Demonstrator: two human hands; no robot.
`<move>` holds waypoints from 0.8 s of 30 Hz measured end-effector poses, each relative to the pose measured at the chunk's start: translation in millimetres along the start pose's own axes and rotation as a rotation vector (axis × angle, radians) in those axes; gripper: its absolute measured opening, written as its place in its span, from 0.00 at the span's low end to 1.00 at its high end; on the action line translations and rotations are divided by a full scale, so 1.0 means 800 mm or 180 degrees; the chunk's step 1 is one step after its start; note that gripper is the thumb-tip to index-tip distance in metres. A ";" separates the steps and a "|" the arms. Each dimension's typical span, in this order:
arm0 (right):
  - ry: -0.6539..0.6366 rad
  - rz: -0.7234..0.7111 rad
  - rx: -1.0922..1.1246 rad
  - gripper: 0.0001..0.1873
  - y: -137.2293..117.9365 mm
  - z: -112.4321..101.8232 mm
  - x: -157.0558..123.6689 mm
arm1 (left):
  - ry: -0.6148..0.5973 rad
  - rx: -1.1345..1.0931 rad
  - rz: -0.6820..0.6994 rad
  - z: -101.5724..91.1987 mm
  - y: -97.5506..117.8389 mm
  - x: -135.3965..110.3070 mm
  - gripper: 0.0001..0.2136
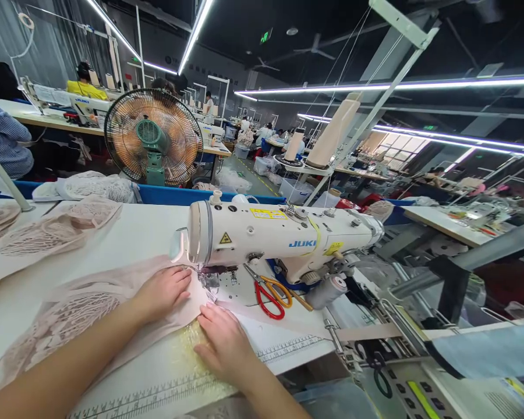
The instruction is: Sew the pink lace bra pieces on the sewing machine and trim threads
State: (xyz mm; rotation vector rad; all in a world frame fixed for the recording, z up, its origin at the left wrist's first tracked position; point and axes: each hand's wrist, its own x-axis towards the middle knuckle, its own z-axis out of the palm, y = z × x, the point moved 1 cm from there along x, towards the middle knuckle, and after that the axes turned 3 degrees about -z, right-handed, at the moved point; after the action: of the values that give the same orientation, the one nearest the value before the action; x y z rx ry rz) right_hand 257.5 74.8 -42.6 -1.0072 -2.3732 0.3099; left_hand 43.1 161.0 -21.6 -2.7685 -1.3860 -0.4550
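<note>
A pale pink fabric piece (135,270) with lace panels is spread over the white table, its right end by the needle area of a white sewing machine (244,233). My left hand (168,291) lies flat on the fabric, just left of the presser foot (209,282), fingers stretched toward it. Nearer to me, my right hand (225,343) rests with extended fingertips on the fabric's right edge, thumb apart. Yellowish clear tape (190,349) covers the table beside it. What lies under my fingers is hidden.
Red-handled scissors (268,299), orange-handled scissors (279,291) and a grey thread cone (327,293) lie right of the needle. More lace pieces (61,233) lie at left. A fan (152,139) stands behind the table; thread cones (334,131) stand on a rack. Other people work beyond.
</note>
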 end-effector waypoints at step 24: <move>-0.0376 0.0239 0.0101 0.27 -0.002 -0.005 0.004 | -0.0143 0.0496 0.0891 0.019 0.007 -0.029 0.18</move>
State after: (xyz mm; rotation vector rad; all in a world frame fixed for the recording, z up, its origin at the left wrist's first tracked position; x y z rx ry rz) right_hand 257.3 76.3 -37.3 -1.0925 -2.4306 0.4451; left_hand 38.0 141.7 -41.9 -2.7961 -0.9702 -0.2637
